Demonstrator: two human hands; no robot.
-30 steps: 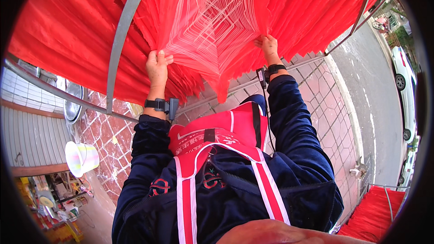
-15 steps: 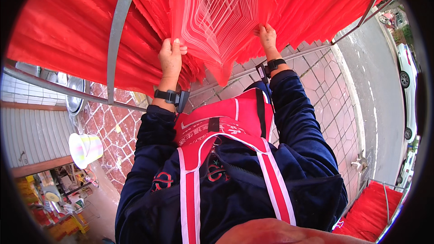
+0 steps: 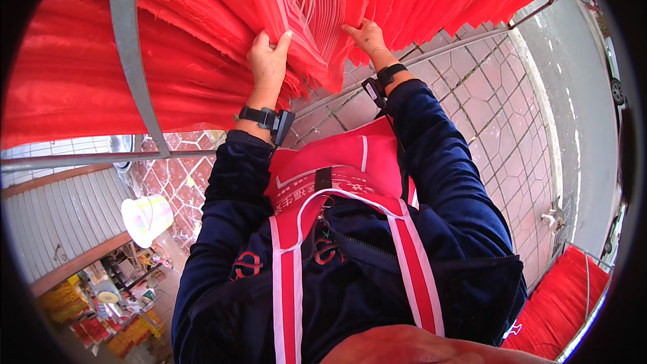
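Left hand (image 3: 268,62): raised overhead, fingers (image 3: 284,39) curled round a fold of red cloth (image 3: 202,40), thumb side up; grip closed on fabric edge. Black wrist device (image 3: 268,119) strapped just below.

Right hand (image 3: 367,35): raised near the left, fingers pressed into same hanging cloth stack; whether pinching or only pushing, cannot tell. Black wristband (image 3: 391,73) at cuff.

Red cloth: many layers w/ white line print, draped over grey metal frame (image 3: 131,61), filling upper part of view, frayed lower edges above hands.

Below: dark blue jacket (image 3: 431,195), red vest w/ white stripes (image 3: 337,182). Tiled pavement (image 3: 492,121) underneath; white bucket (image 3: 147,218) at lower left, well apart. More red cloth at lower right.
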